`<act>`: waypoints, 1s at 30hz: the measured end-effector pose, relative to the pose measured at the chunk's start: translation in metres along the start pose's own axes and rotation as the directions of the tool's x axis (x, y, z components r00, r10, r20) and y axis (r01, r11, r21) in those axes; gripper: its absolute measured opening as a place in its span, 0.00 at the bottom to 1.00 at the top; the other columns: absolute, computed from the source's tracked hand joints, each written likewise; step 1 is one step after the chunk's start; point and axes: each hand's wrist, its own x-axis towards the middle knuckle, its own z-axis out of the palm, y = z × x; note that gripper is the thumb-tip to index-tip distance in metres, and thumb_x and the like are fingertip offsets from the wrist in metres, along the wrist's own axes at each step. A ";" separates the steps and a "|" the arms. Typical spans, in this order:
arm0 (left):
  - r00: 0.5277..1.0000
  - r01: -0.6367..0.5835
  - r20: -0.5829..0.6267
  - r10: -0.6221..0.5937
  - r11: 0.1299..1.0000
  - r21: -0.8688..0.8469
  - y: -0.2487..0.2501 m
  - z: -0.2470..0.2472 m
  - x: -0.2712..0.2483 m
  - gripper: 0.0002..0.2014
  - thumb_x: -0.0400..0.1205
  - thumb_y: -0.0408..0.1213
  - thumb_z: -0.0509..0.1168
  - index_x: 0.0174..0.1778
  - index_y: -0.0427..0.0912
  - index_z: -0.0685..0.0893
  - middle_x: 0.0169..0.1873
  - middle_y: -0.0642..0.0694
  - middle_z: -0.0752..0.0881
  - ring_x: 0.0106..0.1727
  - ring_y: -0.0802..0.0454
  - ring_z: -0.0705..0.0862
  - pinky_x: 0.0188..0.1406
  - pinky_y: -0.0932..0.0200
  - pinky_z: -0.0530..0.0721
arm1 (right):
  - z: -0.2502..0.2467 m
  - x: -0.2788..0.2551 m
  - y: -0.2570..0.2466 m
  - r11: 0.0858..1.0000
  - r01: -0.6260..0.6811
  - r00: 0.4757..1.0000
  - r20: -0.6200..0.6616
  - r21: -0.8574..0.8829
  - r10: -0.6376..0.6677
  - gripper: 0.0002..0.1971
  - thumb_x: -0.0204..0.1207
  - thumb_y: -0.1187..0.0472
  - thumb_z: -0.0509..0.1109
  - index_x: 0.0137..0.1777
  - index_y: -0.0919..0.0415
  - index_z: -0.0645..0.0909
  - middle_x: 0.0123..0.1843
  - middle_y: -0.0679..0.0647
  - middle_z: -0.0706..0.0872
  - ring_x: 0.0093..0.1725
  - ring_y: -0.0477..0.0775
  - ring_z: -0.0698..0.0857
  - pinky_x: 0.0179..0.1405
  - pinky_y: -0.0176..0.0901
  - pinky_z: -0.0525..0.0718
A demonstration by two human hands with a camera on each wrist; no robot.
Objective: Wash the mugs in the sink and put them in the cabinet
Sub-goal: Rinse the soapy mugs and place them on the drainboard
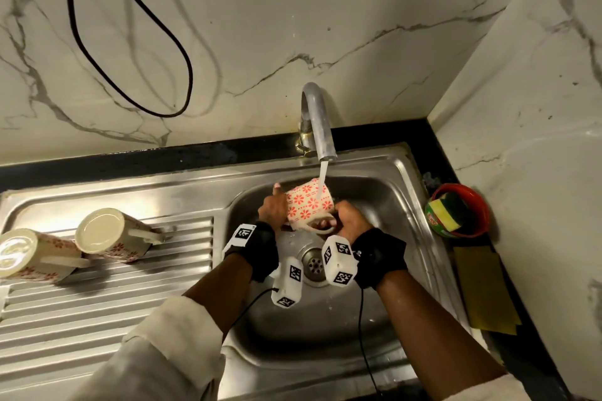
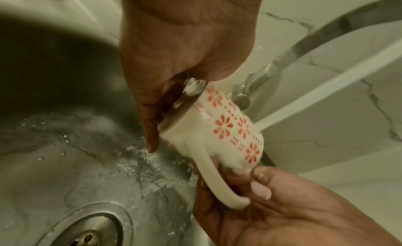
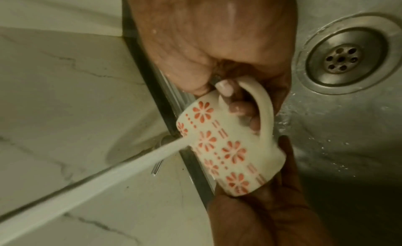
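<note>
A cream mug with red flowers lies on its side above the sink basin, and tap water falls on its wall. My left hand grips the mug's left end, thumb on top. My right hand holds it by the handle. In the left wrist view my left hand covers one end of the mug. In the right wrist view, fingers of my right hand pass through the handle of the mug. Two matching mugs lie tilted on the draining board.
The steel faucet arches over the back of the basin, and the drain lies below my wrists. A red bowl with a sponge and a yellow cloth sit on the right counter. A black cable hangs on the marble wall.
</note>
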 end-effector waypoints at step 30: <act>0.996 0.015 -0.087 -0.010 0.998 0.062 -0.014 -0.013 0.025 0.42 0.82 0.70 0.44 0.70 0.35 0.78 0.66 0.31 0.82 0.66 0.32 0.81 0.70 0.36 0.77 | -0.006 -0.016 -0.006 0.039 0.481 0.795 0.417 -0.876 -0.440 0.10 0.80 0.60 0.66 0.56 0.56 0.87 0.53 0.56 0.90 0.51 0.57 0.87 0.52 0.53 0.87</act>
